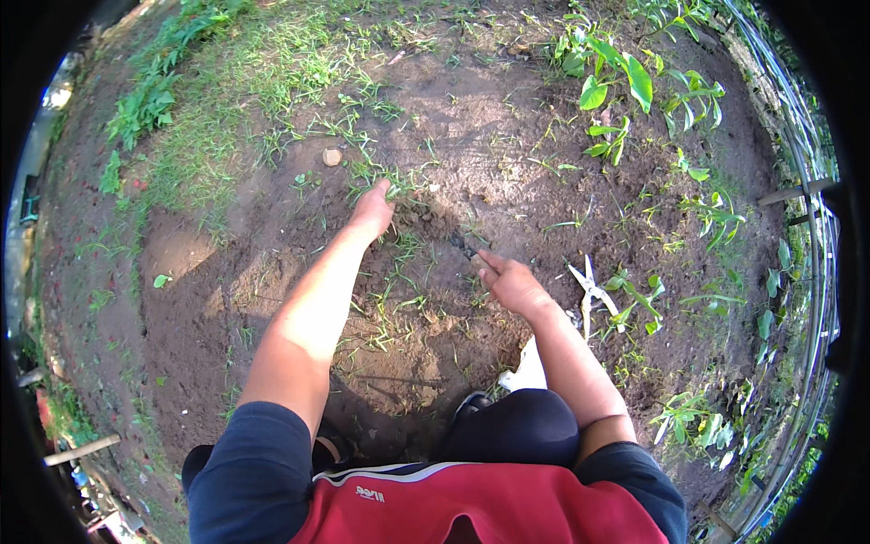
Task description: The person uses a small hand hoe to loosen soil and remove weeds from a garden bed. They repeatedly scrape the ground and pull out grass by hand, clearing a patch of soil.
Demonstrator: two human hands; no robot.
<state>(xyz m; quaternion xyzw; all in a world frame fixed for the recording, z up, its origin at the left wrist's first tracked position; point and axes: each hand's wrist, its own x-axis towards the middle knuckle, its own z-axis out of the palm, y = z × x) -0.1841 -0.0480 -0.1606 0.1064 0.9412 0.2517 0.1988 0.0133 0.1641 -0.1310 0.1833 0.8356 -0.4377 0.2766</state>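
Grass (397,188) stands amid the soil (435,109), off its edges, at the left hand (372,212), whose grip I cannot tell; the right hand (517,286) clasps a dark tool (461,243), best slid in low.

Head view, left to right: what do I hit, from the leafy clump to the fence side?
Leafy green clump → pale roundish lump → left hand → tip of the dark hand tool → right hand → open pruning shears → wooden stake at the fence.
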